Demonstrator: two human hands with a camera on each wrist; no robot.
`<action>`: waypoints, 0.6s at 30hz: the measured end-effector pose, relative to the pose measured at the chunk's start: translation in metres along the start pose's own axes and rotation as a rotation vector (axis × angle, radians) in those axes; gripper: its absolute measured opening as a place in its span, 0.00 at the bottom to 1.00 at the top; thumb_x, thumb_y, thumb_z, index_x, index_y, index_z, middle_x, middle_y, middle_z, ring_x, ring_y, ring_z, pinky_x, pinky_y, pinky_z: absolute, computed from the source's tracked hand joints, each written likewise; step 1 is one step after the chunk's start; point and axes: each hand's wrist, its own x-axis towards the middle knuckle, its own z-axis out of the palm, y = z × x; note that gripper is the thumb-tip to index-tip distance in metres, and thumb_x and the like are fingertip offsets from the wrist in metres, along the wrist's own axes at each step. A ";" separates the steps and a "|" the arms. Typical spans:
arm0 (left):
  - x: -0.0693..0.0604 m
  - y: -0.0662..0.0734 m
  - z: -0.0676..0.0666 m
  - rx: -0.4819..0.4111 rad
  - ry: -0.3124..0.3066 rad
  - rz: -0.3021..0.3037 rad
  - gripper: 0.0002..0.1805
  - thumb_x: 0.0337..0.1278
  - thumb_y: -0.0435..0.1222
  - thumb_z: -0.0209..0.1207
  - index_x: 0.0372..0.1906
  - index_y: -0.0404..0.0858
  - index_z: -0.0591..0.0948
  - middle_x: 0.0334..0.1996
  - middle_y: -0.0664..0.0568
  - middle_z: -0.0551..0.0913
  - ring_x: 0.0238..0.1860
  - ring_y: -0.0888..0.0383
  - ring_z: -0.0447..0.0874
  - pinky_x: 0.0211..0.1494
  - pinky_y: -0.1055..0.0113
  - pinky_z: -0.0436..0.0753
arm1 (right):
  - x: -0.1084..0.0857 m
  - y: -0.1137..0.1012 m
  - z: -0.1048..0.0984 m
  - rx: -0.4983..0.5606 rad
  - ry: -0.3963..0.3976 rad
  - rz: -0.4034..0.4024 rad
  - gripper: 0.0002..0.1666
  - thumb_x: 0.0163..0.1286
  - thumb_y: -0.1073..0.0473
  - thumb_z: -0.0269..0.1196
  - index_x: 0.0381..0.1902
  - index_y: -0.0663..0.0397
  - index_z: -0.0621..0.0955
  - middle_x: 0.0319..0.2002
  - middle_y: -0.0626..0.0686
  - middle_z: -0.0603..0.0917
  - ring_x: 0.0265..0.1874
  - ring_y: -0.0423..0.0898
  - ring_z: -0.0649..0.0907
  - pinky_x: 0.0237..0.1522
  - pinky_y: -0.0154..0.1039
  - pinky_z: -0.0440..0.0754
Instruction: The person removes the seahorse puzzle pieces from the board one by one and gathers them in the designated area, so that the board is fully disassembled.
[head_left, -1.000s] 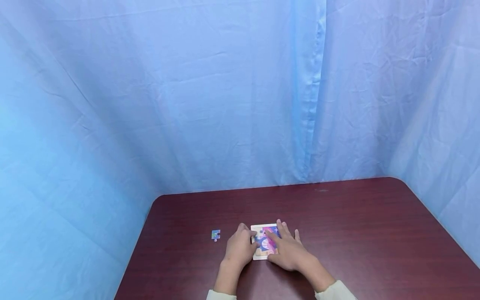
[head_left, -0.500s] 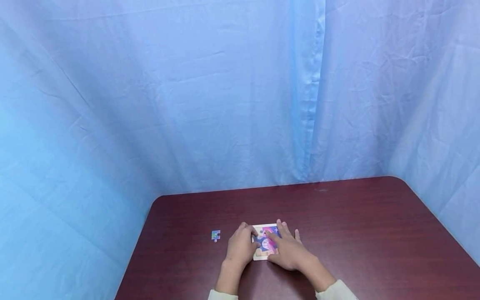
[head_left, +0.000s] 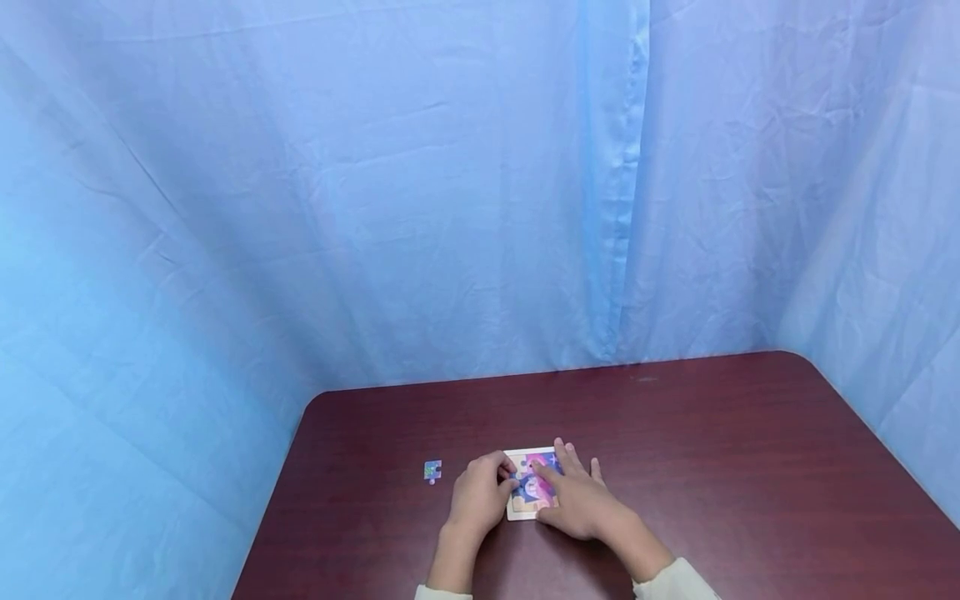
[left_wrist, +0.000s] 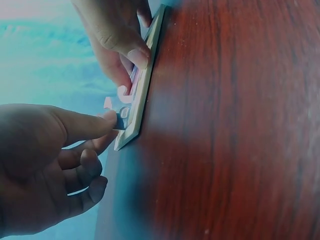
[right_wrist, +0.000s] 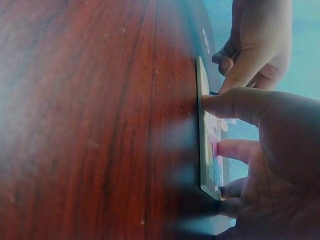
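A small square jigsaw puzzle with a pale frame (head_left: 522, 516) lies on the table, showing a pink and blue picture. At its left side my left hand (head_left: 478, 495) pinches a blue puzzle piece (left_wrist: 121, 120) between thumb and index finger, tilted over the frame's edge in the left wrist view. My right hand (head_left: 581, 500) is spread across the right part of the puzzle. Its thumb (right_wrist: 215, 103) touches the near frame edge, its index fingertip presses on the pink pieces, and the other fingers lie along the right edge.
One loose blue puzzle piece (head_left: 432, 471) lies on the dark red-brown table (head_left: 712, 467), left of the left hand. Light blue curtains (head_left: 450, 208) hang behind the table and at both sides.
My left thumb and fingers have shifted slightly at the puzzle's left edge, the fingertips drawing closer together. The right hand keeps its place.
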 end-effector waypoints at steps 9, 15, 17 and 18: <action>-0.003 -0.002 -0.003 -0.016 -0.026 -0.046 0.07 0.61 0.34 0.71 0.34 0.47 0.84 0.28 0.62 0.85 0.30 0.69 0.79 0.36 0.66 0.78 | 0.000 -0.001 0.002 0.010 0.004 -0.002 0.44 0.62 0.50 0.72 0.76 0.51 0.75 0.84 0.70 0.51 0.85 0.69 0.53 0.78 0.78 0.45; -0.003 -0.004 -0.005 -0.026 -0.045 -0.043 0.07 0.61 0.34 0.72 0.33 0.48 0.84 0.27 0.62 0.84 0.29 0.70 0.78 0.36 0.66 0.77 | -0.001 -0.003 0.000 0.009 -0.005 -0.001 0.44 0.62 0.49 0.73 0.76 0.50 0.74 0.84 0.70 0.51 0.85 0.69 0.52 0.78 0.78 0.44; -0.003 -0.004 -0.006 -0.037 -0.049 -0.038 0.07 0.61 0.34 0.72 0.33 0.47 0.84 0.27 0.62 0.85 0.29 0.70 0.78 0.36 0.67 0.77 | -0.001 -0.002 -0.001 0.007 -0.004 -0.001 0.45 0.62 0.50 0.72 0.76 0.50 0.74 0.84 0.70 0.51 0.85 0.69 0.52 0.78 0.78 0.44; -0.002 -0.004 -0.007 -0.043 -0.047 -0.034 0.07 0.61 0.34 0.72 0.33 0.47 0.84 0.27 0.62 0.85 0.29 0.70 0.78 0.36 0.66 0.76 | 0.000 -0.002 -0.001 0.006 -0.003 -0.001 0.45 0.62 0.50 0.72 0.76 0.50 0.74 0.84 0.70 0.51 0.85 0.70 0.52 0.78 0.78 0.44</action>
